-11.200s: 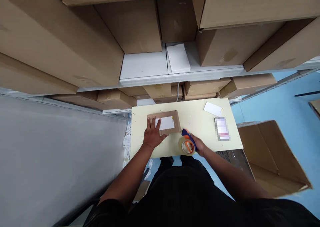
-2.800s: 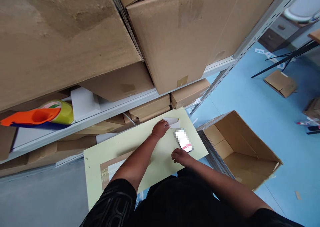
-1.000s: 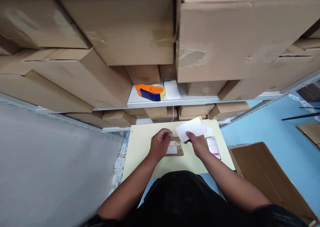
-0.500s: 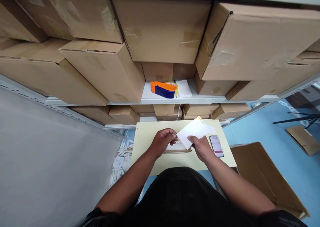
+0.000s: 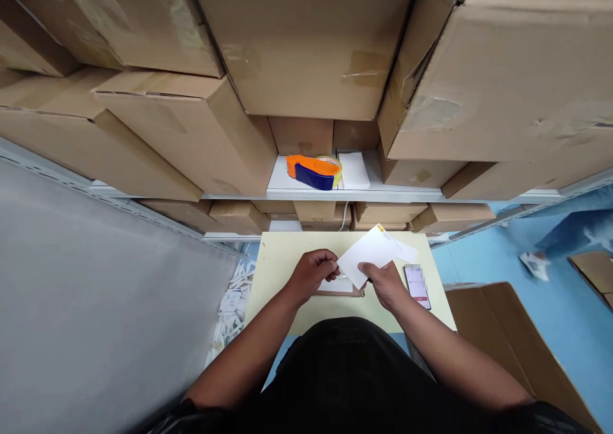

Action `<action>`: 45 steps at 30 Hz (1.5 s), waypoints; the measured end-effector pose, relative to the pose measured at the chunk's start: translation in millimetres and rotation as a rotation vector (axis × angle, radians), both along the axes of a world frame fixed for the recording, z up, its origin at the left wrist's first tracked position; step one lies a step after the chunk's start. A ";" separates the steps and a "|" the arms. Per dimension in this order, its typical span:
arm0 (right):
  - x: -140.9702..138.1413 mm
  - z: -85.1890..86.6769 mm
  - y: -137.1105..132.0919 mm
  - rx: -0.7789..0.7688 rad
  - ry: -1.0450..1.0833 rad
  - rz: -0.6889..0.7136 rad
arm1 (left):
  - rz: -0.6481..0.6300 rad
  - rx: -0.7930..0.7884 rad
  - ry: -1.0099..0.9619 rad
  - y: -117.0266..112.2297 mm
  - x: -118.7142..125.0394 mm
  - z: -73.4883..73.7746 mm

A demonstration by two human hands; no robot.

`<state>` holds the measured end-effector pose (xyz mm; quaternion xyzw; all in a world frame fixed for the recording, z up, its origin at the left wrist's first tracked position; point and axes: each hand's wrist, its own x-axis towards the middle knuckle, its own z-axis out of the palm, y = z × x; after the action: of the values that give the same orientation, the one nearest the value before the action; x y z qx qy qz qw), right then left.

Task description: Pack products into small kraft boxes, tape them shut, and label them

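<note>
My right hand (image 5: 387, 284) is closed on the near edge of a white paper sheet (image 5: 370, 260), held tilted above the pale yellow table (image 5: 280, 261). My left hand (image 5: 313, 274) is closed in a pinch at the sheet's left corner. Under both hands lies a small brown parcel (image 5: 343, 287) with a white label, mostly hidden. A phone (image 5: 417, 285) lies face up on the table just right of my right hand.
An orange and blue tape dispenser (image 5: 313, 170) rests on the white shelf (image 5: 335, 193) beside a white block (image 5: 353, 170). Large cardboard boxes fill the shelves above. An open carton (image 5: 517, 351) stands on the blue floor at right. White scraps (image 5: 232, 300) litter the floor at left.
Over the last second both hands stay at the white sheet, the left pinching its corner. Earlier the tape dispenser left the table for the shelf. A person's shoe has appeared at far right.
</note>
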<state>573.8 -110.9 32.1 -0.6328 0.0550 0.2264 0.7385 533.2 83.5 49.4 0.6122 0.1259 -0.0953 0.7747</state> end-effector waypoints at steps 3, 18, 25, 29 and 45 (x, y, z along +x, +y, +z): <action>3.6 -0.5 -1.4 0.006 0.013 0.012 | -0.013 0.007 -0.011 -0.8 3.3 -2.0; 1.7 -20.4 -2.9 -0.120 0.143 0.014 | 0.082 -0.039 -0.044 -12.4 3.5 -7.5; -4.6 0.1 -8.7 -0.366 -0.517 0.172 | 0.065 0.093 -0.048 -16.4 3.2 -14.9; -11.2 3.0 8.2 -0.305 -0.475 0.228 | 0.045 0.124 -0.063 -21.8 1.7 -16.8; 1.4 -21.9 -1.5 -0.187 -0.071 0.047 | 0.120 0.173 0.024 1.0 -22.5 -49.0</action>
<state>575.2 -112.5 10.2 -0.7078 0.0349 0.2150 0.6720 510.6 84.4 0.4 0.6670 0.1792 -0.0447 0.7218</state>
